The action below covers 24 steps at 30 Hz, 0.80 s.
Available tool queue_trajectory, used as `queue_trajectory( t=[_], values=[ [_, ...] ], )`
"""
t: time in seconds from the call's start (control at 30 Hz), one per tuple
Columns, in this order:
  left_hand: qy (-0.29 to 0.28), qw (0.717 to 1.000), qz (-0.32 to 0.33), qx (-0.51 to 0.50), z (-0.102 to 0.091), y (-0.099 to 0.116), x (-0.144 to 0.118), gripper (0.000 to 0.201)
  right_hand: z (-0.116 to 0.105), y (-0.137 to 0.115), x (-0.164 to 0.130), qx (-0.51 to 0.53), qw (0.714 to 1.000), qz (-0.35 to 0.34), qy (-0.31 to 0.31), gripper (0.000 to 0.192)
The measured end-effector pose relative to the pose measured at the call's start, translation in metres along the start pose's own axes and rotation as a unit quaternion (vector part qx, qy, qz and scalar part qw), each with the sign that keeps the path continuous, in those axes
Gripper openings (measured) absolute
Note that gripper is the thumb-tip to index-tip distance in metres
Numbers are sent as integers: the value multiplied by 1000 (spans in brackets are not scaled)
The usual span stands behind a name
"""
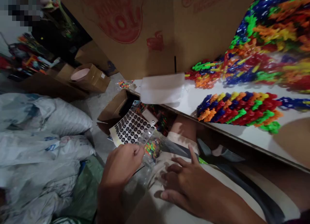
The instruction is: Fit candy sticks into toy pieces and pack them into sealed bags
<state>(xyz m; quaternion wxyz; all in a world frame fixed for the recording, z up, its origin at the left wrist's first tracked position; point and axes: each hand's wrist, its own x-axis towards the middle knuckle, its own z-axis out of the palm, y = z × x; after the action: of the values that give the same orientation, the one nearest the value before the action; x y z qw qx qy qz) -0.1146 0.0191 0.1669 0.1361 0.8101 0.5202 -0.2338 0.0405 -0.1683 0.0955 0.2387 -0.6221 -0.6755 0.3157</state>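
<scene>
My left hand (123, 166) pinches the top edge of a clear plastic bag (155, 153) that lies over my lap, with small bright plastic pieces (151, 147) inside it. My right hand (186, 180) rests flat on the lower part of the same bag, fingers spread. Just beyond my left hand lies a sheet of round black stickers (130, 127). On the white table (189, 98) to the right sits a row of coloured plastic toy pieces (237, 109), and a larger heap (261, 53) lies behind it.
A stack of clear bags (162, 87) lies at the table's left end. A tall cardboard box wall (150, 33) stands behind. An open carton (116, 111) sits on the floor under the table. White sacks (43, 143) pile up at the left, more boxes (90, 77) beyond.
</scene>
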Motion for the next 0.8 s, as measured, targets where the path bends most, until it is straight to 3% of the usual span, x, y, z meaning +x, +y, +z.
queue_trajectory(
  t=[0.13,0.2,0.27,0.33,0.4,0.47,0.57,0.7,0.8],
  values=[
    [-29,999,2,29,-9,6,-7,51,11,16,28,-84,980,89,157,14],
    [-27,999,0,38,-13,7,-10,51,9,23,51,-111,958,139,227,25],
    [-30,998,-4,52,-16,7,-14,52,3,26,70,-100,958,157,221,30],
    [-46,996,-12,79,-19,6,-18,51,-5,24,83,-83,971,150,167,14],
    [-46,992,-19,114,-21,7,-22,40,-15,20,91,-75,981,128,124,20],
    [1,991,-17,135,-23,12,-23,29,-25,13,97,-79,985,103,114,21],
    [113,984,37,133,-31,24,-21,51,-42,2,105,-78,988,71,115,19],
    [176,963,160,131,-43,34,-12,44,-71,0,87,7,986,20,162,18],
    [197,951,209,113,-44,26,1,39,-84,24,26,159,964,6,211,28]
  ],
)
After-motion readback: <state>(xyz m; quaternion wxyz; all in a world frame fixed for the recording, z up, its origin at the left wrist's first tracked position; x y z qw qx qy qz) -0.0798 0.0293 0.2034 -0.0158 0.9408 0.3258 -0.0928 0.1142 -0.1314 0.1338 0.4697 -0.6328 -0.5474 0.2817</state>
